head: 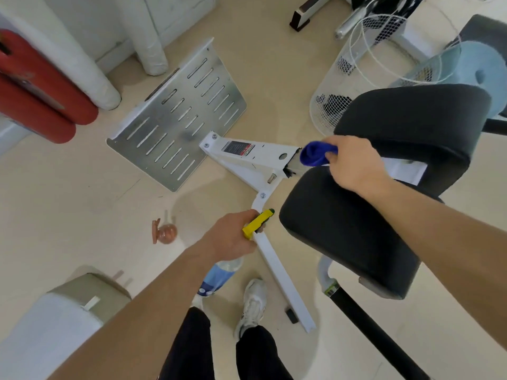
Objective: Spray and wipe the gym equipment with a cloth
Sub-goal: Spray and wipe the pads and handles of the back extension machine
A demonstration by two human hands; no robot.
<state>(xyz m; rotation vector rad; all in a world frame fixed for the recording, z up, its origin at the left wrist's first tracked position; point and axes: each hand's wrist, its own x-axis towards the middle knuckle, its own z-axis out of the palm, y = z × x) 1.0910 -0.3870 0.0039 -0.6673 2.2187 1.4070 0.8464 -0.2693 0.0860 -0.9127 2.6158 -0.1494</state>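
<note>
- Nearest, a white shoe (253,303) stands on the beige floor just beside the frame's lower strut (282,275), which slants away towards the beam above.
- The left hand (230,237) is curled round the neck of the spray bottle (219,275). The clear body hangs down towards the shoe, and the yellow trigger head (256,223) points up and right, overlapping the strut.
- To its right, the near black pad (343,234) is 1 of 2. A black handle bar (370,327) juts out below it.
- The right hand (354,165) pinches a bunched blue cloth (315,154) in curled fingers, at the end of the white beam (258,153) where it runs in between the 2 pads.
- The coming move probably turns on that beam. Its long axis runs left from the cloth towards the slotted foot plate (175,122), so a wipe would travel leftwards, away from the pads.
- The right hand is the nearer one to the beam's top face, and the bottle sits lower, by the strut.
- The far black pad (411,124) crowds the right wrist. A bolt and a label sit along the beam, though neither looks like much of an obstacle.
- Farther off are a small brown object (166,233) on the floor to the left and a white wire basket (337,86) behind the pads. Red rolls (41,91) lie at the far left.
</note>
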